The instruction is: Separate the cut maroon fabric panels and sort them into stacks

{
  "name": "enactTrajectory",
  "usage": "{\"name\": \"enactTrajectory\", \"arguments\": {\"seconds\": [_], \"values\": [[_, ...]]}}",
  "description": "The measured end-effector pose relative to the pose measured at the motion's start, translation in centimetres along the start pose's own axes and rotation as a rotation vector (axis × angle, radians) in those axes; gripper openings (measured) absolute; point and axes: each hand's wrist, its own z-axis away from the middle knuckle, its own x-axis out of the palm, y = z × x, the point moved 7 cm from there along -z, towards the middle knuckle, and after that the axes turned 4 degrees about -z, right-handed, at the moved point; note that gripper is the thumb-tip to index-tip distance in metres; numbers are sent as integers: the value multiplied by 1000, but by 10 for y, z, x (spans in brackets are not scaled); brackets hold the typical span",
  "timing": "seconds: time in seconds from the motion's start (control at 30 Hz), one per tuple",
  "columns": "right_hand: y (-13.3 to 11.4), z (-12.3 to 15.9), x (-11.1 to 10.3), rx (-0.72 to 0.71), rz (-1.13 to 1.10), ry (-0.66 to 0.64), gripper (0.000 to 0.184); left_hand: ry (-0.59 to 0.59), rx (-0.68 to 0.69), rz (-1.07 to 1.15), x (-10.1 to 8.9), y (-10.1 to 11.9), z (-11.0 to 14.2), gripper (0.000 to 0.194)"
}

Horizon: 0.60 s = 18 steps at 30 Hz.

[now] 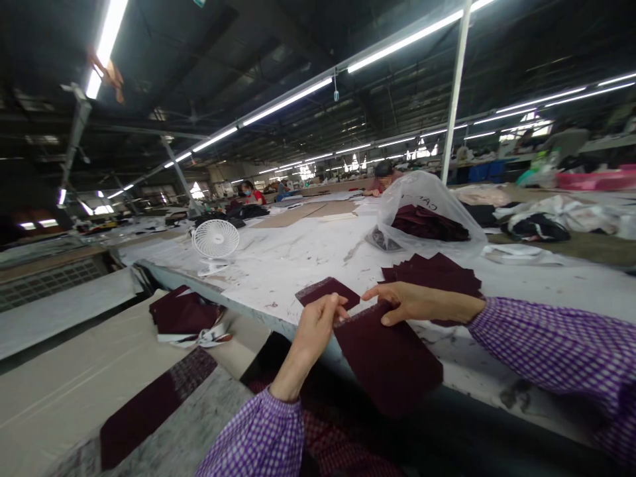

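Note:
A dark maroon fabric piece [390, 361] hangs tilted over the table's front edge, between my two hands. My left hand [318, 328] pinches its upper left corner between thumb and fingers. My right hand [422, 303] grips its upper edge, thumb on the near face and index finger stretched toward the left hand. Just behind, a second maroon piece [325, 289] with a speckled end lies on the white tabletop. A fanned stack of maroon pieces [432, 268] sits beyond my right hand, partly covered by it.
A clear plastic bag [462, 209] with maroon pieces inside stands behind the stack. A small white fan [216, 240] is at the table's left edge. On the lower left surface lie a maroon bundle [181, 315] and a long maroon piece [154, 411]. Co-workers sit far back.

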Motion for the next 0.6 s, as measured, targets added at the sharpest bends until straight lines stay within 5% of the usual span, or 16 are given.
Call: {"name": "enactTrajectory", "arguments": {"seconds": [0.1, 0.23, 0.37, 0.6], "values": [[9, -8, 1, -39, 136, 55, 56, 12, 62, -220, 3, 3, -12, 38], [11, -11, -1, -88, 309, 139, 52, -77, 138, -548, 36, 9, -18, 19], [5, -3, -15, -108, 515, 179, 31, -107, 219, -755, 64, 10, -16, 21], [9, 2, -23, -257, 684, 130, 24, -133, 342, -932, 72, 9, -12, 24]]}}
